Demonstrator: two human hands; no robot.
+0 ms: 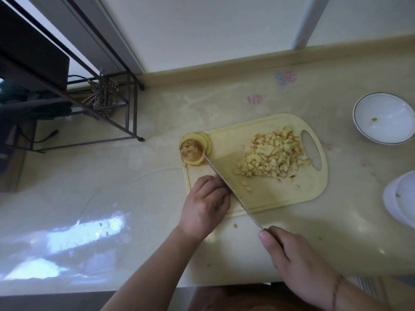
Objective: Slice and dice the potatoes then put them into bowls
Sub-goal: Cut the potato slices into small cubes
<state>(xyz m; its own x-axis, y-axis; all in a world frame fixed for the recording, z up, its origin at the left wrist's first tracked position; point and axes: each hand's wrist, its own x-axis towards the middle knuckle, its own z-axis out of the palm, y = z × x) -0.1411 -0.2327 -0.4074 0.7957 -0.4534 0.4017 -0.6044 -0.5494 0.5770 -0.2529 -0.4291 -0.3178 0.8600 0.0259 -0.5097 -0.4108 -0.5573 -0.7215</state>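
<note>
Two hands working: your right hand (298, 261) grips the long steel knife (233, 191), tip touching the brown-skinned potato end (192, 151) at the pale yellow plastic cutting board's (269, 198) far-left corner; your left hand (205, 207) rests loosely curled on the board, holding nothing; pale diced potato pile (271, 156) nearby.

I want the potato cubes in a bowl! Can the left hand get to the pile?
Probably yes, but not straight: the knife blade lies slantwise between the left hand and the diced pile, so the knife would need lifting first.

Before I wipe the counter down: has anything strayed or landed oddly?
Yes. One potato cube lies on the counter, off the cutting board. The stacked potato slices overhang the board's left corner.
</note>
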